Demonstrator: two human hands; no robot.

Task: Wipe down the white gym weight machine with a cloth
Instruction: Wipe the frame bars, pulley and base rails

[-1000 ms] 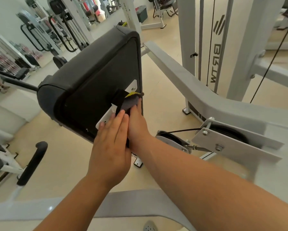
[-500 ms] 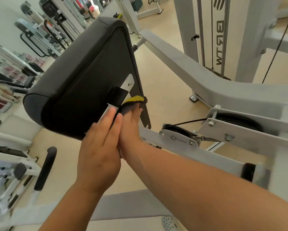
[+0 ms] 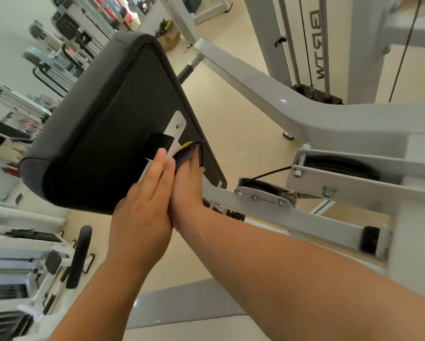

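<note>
Both my hands are up on the back of the black pad of the white weight machine. My left hand lies flat, fingers straight, over the white bracket bolted to the pad. My right hand is pressed right alongside it, edge-on to me, fingers stretched out and pushing a dark cloth with a yellow edge against the pad near the bracket. I can't see my right thumb. To the right there's a black pulley between white plates, with a thin cable running off it. The weight stack sits behind the frame, over a beige floor.
</note>
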